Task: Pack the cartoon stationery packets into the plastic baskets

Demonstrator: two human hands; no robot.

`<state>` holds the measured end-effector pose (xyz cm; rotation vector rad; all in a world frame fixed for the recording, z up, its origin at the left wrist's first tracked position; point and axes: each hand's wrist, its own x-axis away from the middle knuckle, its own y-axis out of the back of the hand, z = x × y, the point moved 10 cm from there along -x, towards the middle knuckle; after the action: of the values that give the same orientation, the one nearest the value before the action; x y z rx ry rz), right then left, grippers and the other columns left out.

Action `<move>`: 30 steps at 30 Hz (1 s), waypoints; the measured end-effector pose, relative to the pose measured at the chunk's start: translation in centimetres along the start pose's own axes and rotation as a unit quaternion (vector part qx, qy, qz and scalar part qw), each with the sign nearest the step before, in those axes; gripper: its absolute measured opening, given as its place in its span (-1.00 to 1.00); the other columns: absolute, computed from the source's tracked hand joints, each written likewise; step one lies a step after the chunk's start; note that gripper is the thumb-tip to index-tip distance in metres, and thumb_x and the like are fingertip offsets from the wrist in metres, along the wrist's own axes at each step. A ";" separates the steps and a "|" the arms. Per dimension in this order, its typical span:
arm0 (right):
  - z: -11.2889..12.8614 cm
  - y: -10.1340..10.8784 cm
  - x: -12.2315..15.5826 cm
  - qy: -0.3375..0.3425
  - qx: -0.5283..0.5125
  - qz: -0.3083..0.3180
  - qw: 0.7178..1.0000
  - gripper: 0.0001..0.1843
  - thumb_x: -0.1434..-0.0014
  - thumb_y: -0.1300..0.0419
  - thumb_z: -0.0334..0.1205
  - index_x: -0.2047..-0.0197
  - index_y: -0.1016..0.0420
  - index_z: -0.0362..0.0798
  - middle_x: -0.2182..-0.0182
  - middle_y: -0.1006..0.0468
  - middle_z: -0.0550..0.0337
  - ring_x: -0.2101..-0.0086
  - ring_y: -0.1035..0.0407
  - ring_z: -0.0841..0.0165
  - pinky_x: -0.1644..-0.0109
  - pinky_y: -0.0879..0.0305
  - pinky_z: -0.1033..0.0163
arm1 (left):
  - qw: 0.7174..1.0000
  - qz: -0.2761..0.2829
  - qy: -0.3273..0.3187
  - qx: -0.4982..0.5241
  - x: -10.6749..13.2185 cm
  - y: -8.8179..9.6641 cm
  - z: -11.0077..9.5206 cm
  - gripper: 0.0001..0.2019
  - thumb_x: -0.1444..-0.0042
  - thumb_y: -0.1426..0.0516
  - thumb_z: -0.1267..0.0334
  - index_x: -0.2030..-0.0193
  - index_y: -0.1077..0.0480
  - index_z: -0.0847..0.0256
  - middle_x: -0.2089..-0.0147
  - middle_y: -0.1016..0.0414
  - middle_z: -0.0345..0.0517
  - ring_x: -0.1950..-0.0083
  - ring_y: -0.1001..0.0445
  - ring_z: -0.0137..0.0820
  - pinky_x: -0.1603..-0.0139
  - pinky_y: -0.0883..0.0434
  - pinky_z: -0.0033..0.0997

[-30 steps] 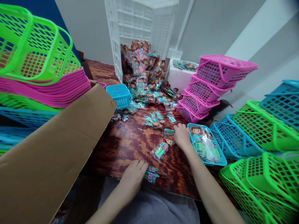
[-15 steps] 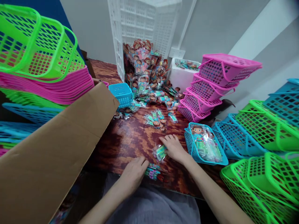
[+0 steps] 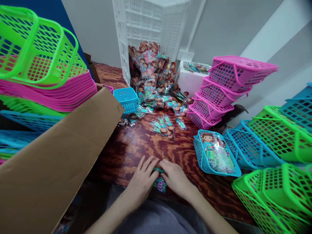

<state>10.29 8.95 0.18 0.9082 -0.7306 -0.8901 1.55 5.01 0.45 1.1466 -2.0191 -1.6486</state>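
At bottom centre, left hand and right hand clasped packets between them, seemingly squaring up; next move likely needed even pressure.

both hands touch small packets at the wooden table's edge.

Packing workshop, stacked pink baskets, cardboard box, heaped bagged figures, wooden worktable

A cardboard flap slants over the bench's left edge — toward the far edge stand a white crate and, below a wall socket, a white box.
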 end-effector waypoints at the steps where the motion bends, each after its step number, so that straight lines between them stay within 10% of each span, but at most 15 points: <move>1: 0.0 -0.1 -0.1 0.003 -0.019 0.010 1.000 -0.78 -0.15 -0.12 -0.48 0.17 -0.45 -0.05 0.16 -0.52 0.14 0.14 -0.41 0.31 0.09 -0.22 0.30 | 1.000 0.011 0.005 0.010 0.1 -0.3 0.1 -0.50 -0.05 0.00 0.56 -0.16 -0.27 0.23 -0.36 -0.18 0.12 -0.38 -0.13 -0.12 -0.41 -0.07 0.10; 6: -2.8 1.4 -4.1 -0.011 -0.187 0.127 0.974 -0.85 -0.16 -0.25 -0.16 0.25 -0.58 -0.04 0.33 -0.60 0.25 0.26 -0.46 0.32 0.17 -0.30 0.32 | 0.993 0.094 0.057 0.032 -0.2 -0.8 0.4 -0.39 -0.08 -0.01 0.54 -0.31 -0.14 0.19 -0.12 -0.36 0.00 -0.14 -0.31 -0.17 -0.28 -0.25 -0.03; 12: -12.0 10.0 -14.5 -0.254 -0.096 -0.115 0.956 -0.52 -0.34 0.02 -0.08 -0.22 -0.35 -0.14 -0.15 -0.42 -0.18 -0.13 -0.28 0.10 -0.17 -0.16 0.02 | 0.977 0.174 0.123 0.019 -0.6 -3.7 1.8 -0.56 -0.11 -0.10 0.48 -0.13 -0.33 0.09 -0.09 -0.34 -0.04 -0.09 -0.30 -0.14 -0.19 -0.28 -0.07; 17: -13.5 9.7 -19.5 -0.342 -0.028 -0.157 0.926 -0.14 -0.13 -0.28 0.07 -0.33 -0.17 -0.27 -0.24 -0.26 -0.42 -0.24 -0.13 -0.10 -0.21 -0.09 -0.17 | 0.973 0.191 0.126 0.020 0.6 -8.3 3.7 -0.59 -0.20 -0.09 0.41 -0.19 -0.31 0.08 -0.10 -0.38 0.00 -0.10 -0.30 -0.12 -0.12 -0.32 -0.19; 23: -14.4 8.5 -20.6 -0.334 0.025 -0.141 0.932 -0.47 -0.20 -0.23 -0.06 -0.13 -0.45 -0.25 -0.11 -0.40 -0.34 -0.12 -0.32 0.03 -0.08 -0.26 0.02 | 0.966 0.218 0.138 0.020 0.7 -9.3 4.2 -0.56 -0.14 -0.14 0.36 -0.18 -0.32 0.08 -0.09 -0.38 -0.01 -0.09 -0.29 -0.10 -0.10 -0.33 -0.17; 30: -12.0 12.3 -16.9 -0.254 0.084 -0.181 0.946 -0.66 -0.26 -0.07 -0.33 -0.04 -0.52 -0.17 0.00 -0.47 -0.17 0.00 -0.37 0.14 -0.03 -0.24 0.16 | 0.965 0.212 0.129 0.078 0.6 -8.0 3.5 -0.40 0.04 -0.17 0.42 -0.21 -0.29 0.10 -0.13 -0.34 0.00 -0.10 -0.26 -0.10 -0.13 -0.31 -0.14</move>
<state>16.71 32.00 3.18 0.9915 -1.1167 -1.4350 1.93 6.77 -8.13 0.8428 -2.0664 -1.0915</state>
